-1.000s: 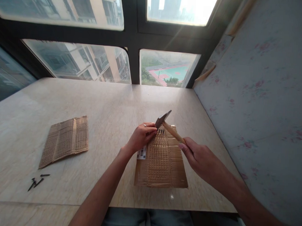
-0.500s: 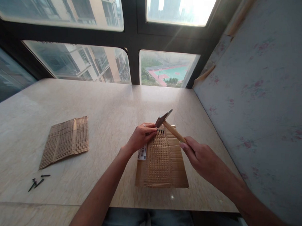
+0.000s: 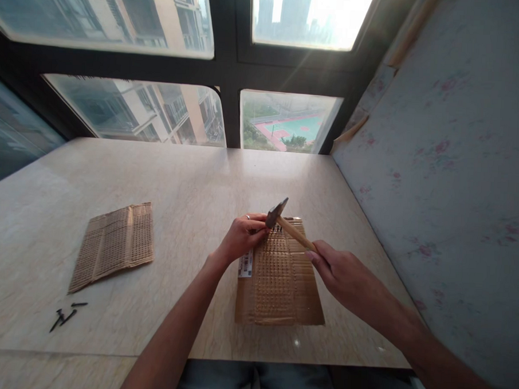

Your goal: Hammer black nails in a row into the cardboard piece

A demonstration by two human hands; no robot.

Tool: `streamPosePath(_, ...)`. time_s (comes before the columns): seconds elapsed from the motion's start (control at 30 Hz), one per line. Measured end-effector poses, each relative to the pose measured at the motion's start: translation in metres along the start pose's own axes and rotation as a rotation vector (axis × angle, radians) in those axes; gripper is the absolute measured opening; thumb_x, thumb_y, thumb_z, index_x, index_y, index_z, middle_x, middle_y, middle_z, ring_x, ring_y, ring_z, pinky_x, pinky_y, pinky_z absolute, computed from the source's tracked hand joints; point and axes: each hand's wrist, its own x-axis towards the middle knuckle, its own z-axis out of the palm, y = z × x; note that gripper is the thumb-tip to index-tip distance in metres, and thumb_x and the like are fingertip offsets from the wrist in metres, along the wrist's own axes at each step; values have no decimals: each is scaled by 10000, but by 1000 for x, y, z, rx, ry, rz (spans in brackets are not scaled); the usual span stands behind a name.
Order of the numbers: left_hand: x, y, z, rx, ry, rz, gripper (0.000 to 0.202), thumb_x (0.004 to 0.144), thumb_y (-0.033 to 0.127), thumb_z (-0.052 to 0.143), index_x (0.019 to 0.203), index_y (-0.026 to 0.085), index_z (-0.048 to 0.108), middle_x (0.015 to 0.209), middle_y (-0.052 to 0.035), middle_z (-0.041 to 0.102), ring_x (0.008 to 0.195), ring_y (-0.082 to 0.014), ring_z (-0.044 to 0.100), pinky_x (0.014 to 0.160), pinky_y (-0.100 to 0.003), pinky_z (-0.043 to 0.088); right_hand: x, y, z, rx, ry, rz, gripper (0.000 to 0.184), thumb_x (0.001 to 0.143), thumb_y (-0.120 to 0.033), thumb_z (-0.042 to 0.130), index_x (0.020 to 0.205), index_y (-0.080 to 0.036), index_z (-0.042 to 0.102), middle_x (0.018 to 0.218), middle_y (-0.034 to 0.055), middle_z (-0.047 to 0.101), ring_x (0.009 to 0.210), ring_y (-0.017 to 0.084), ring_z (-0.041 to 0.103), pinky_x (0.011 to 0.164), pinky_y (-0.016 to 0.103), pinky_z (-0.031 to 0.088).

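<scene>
My right hand (image 3: 334, 268) is wrapped round the wooden handle of a hammer (image 3: 295, 233). Its metal head is down at the fingertips of my left hand (image 3: 244, 237), which are pinched together on a nail mostly hidden by the fingers and the head. Just right of those fingertips, a short row of dark nails (image 3: 277, 229) stands in the far end of a brown cardboard piece (image 3: 276, 293). Rows of small holes cover its middle, and a white barcode label (image 3: 245, 265) shows on its left side below my left hand.
A second perforated cardboard piece (image 3: 116, 243) lies at the left on the pale stone-like counter (image 3: 186, 197). Several loose dark nails (image 3: 67, 316) are near the front left. Dark-framed windows (image 3: 230, 73) bound the back, and a flowered wall (image 3: 441, 168) rises at the right.
The hammer head has come down a little, and my right hand has lowered and shifted slightly left with it. My left hand keeps its place on the cardboard.
</scene>
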Motion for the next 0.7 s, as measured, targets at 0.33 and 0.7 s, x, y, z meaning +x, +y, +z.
streamPosePath(0.33, -1, -2, 1, -24, 9, -43, 162, 846, 200, 630, 805, 207, 787, 1049, -78, 762, 995, -215, 694, 902, -362, 546, 0, -1, 0, -32, 21, -24, 250, 1009, -331, 338, 858, -225, 505, 664, 34, 642, 577, 199, 604, 511, 282, 254)
streamPosePath(0.7, -2, -6, 2, -31, 32, -76, 130, 824, 205, 666, 836, 191, 795, 1067, -100, 759, 989, -222, 706, 906, -369, 561, -1, 2, -3, 65, 56, -20, 283, 1001, -383, 326, 824, -232, 488, 642, 20, 620, 568, 191, 576, 524, 281, 284)
